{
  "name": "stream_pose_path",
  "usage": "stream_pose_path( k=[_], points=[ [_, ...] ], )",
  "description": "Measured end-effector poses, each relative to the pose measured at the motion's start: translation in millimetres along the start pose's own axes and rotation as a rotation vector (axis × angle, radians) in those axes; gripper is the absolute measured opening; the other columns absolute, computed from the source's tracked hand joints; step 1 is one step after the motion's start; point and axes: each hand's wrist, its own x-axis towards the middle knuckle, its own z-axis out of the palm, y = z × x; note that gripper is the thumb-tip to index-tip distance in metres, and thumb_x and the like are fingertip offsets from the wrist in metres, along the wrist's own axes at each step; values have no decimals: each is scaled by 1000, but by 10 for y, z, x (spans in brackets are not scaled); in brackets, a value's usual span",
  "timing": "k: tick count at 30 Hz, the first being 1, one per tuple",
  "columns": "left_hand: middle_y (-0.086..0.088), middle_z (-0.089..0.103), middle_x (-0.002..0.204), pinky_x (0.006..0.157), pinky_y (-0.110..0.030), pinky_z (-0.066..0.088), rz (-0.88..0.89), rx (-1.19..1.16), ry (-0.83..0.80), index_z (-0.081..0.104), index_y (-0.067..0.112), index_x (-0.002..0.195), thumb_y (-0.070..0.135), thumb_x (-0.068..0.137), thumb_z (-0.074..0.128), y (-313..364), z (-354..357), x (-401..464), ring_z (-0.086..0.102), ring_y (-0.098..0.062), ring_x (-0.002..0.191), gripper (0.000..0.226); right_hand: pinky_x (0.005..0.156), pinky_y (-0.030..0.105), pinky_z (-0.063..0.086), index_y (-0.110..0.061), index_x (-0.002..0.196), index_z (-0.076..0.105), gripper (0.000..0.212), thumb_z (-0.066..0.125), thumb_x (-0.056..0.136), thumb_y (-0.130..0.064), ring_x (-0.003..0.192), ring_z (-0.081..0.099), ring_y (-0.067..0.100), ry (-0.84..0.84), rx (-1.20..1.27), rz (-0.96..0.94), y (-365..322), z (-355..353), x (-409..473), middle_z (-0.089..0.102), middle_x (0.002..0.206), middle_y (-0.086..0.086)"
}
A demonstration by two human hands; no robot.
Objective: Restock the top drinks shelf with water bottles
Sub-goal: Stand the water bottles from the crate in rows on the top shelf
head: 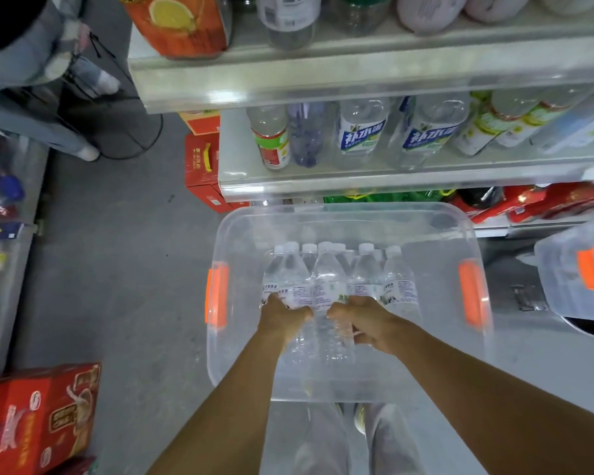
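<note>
Both hands reach down into the clear bin (350,214) — left hand (285,311) and right hand (364,320) each clenched round an upright water bottle (328,286), long axis vertical — the top shelf (357,68) lies well above and ahead

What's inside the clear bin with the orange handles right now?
The clear bin holds a cluster of white-capped water bottles standing together. The left hand and right hand each grip bottles. The count is unclear, since the hands and front bottles cover the lower and rear ones.
</note>
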Motion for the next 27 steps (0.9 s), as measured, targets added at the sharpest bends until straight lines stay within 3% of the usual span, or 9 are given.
stream_pose_path(
  k=[3,9,11,13,16,18,20,25,27],
  points=[
    [-2,68,106,90,-38,55,15,52,115,57,18,115,23,70,83,-65,34,1,66,-24,98,52,92,44,52,-25,120,60,46,79,79,-34,113,60,25,-15,-14,-14,-4,50,16,66,117,1],
    [-3,74,93,66,-24,54,-30,-244,3,71,15,103,17,75,74,-101,-124,-171,70,-13,74,28,104,48,49,-11,122,66,40,74,83,-10,108,67,29,-62,160,-85,43,80,-89,72,114,11],
    [-7,72,97,85,-34,52,-59,-329,-86,68,11,109,24,76,75,-70,-196,-357,68,-21,83,37,108,53,44,-11,123,64,41,70,83,-6,114,64,32,-106,181,-99,20,14,-232,71,118,13],
    [-11,70,105,99,-46,48,-52,-382,-151,65,7,116,37,61,79,37,-256,-583,67,-29,99,65,108,54,43,-12,128,59,47,68,84,-2,117,63,34,-145,220,-132,-32,-59,-417,70,120,14],
    [-14,71,114,94,-47,54,41,-441,-217,63,7,121,39,44,81,262,-342,-878,67,-32,108,86,106,57,45,-14,134,54,54,65,84,2,122,58,39,-232,298,-222,-153,-153,-748,65,128,17],
    [-11,75,105,77,-37,59,144,-487,-273,65,7,120,30,53,82,436,-410,-1062,73,-27,96,73,104,57,46,-17,136,54,58,73,82,-10,121,60,38,-306,357,-301,-255,-210,-992,64,130,17],
    [-10,75,106,81,-39,58,264,-490,-321,65,10,120,24,59,82,626,-459,-1272,73,-26,97,66,101,52,50,-19,133,59,62,80,76,-26,120,62,35,-316,363,-375,-385,-280,-1269,66,129,14],
    [-5,75,111,89,-37,53,501,-408,-335,63,14,122,22,61,84,1196,-439,-1918,70,-21,106,64,106,55,45,-12,129,62,74,81,61,-35,117,63,35,-104,330,-495,-679,-581,-1889,68,124,16],
    [-4,76,106,82,-34,56,569,-392,-310,63,18,119,17,64,84,1405,-371,-2166,72,-21,102,59,109,58,40,-8,129,61,79,79,58,-36,121,58,41,-67,327,-557,-805,-732,-2133,64,127,21]
  ],
)
